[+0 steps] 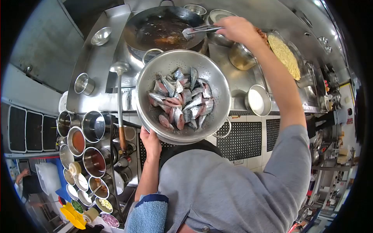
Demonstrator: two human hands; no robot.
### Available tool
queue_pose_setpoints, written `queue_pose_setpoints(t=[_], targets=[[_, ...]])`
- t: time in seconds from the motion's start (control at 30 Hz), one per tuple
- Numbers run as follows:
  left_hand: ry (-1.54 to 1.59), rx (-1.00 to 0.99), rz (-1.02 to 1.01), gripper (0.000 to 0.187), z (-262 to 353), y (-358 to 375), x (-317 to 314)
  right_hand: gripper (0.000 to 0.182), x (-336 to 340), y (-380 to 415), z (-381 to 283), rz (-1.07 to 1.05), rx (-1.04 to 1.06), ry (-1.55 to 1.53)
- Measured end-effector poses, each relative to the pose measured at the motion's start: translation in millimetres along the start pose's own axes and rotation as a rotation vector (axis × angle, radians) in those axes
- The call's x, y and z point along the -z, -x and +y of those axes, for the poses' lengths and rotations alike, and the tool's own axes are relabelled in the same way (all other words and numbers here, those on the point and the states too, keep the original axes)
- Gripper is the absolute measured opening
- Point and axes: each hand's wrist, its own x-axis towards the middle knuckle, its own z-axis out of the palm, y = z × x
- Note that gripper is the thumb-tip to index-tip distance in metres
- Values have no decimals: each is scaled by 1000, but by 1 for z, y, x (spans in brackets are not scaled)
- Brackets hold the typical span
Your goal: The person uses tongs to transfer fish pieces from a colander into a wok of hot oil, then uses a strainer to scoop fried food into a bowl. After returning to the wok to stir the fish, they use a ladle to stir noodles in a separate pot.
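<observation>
Metal kitchen counter runs across the top of the view; dark perforated mats on light floor tiles at 4 o'clock from the colander. Large colander at centre, full of cut fish pieces, silver skin and pink flesh; 2 loop handles, at 11 and 5 o'clock on its rim. Left hand grips the colander at the 7 o'clock edge, thumb up by the rim, other fingers mostly hidden. Right hand closed around metal tongs, out at 1 o'clock; tips pinch 1 fish piece above the right side of the wok. Wok at 12 o'clock, dark, with brown liquid inside.

Noodles at 2 o'clock, metal pot nearer on the same side, pan with white contents at 3. Ladle at 10 o'clock, its wooden handle down to 8. Metal cup at 9, small metal bowl at 10. Group of containers at 8: sauces, chopped bits. Blue towel at 7 o'clock, by the left arm. Another person at the far left edge, partly visible.
</observation>
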Motion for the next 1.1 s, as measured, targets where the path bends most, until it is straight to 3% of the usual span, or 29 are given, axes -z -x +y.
queue_pose_setpoints(t=[0.13,0.23,0.27,0.33,0.4,0.5,0.7,0.83,1.03,1.1], targets=[[18,-7,21,15,1,1,-3,17,-76,-52,-22,-167,194,270],[5,-10,27,16,-3,2,1,17,-83,-56,-31,-96,225,334],[20,22,30,16,-3,2,2,16,-51,-54,-32,-210,115,293],[-1,30,34,16,0,0,0,31,-5,-34,-32,-190,30,200],[-11,24,44,14,0,1,0,35,54,3,-51,-237,0,-11],[-4,6,41,13,-4,0,3,37,41,41,-46,-355,231,-245],[1,2,9,12,0,-1,1,35,-10,62,-92,-237,583,69],[7,9,15,12,-1,-1,0,30,-10,50,-82,-200,667,233],[-28,-15,37,12,-1,-1,0,24,-2,48,-74,-65,739,187],[-18,-18,33,12,-2,1,1,15,-11,49,-85,-41,827,157]])
